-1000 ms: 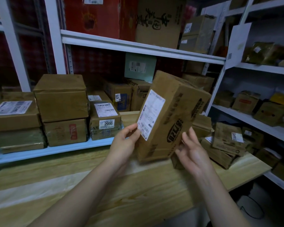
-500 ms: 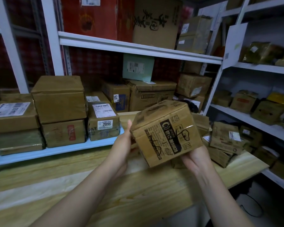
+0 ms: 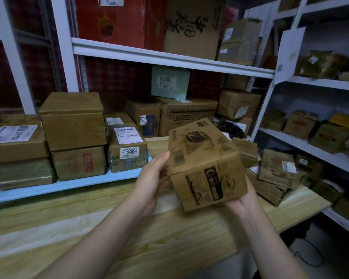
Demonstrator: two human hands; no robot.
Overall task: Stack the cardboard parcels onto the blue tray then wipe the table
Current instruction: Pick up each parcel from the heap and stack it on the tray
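Note:
I hold a printed brown cardboard parcel (image 3: 206,164) in the air above the wooden table (image 3: 129,228). My left hand (image 3: 151,182) grips its left side with the thumb up along the edge. My right hand (image 3: 244,202) cups it from below at the right corner, its fingers hidden under the box. The blue tray (image 3: 69,185) lies to the left at the back of the table and bears several stacked parcels, among them a big plain one (image 3: 73,121) and one labelled 2996 (image 3: 127,150).
Several loose parcels (image 3: 276,170) lie piled at the table's right end, close to its edge. White metal shelving (image 3: 310,146) full of boxes stands to the right and behind. A cable lies on the floor at the lower right.
The parcel has been turned from standing on end, white label toward me, to lying lower with its printed faces showing. Both hands have dropped with it and my right hand has slid beneath it.

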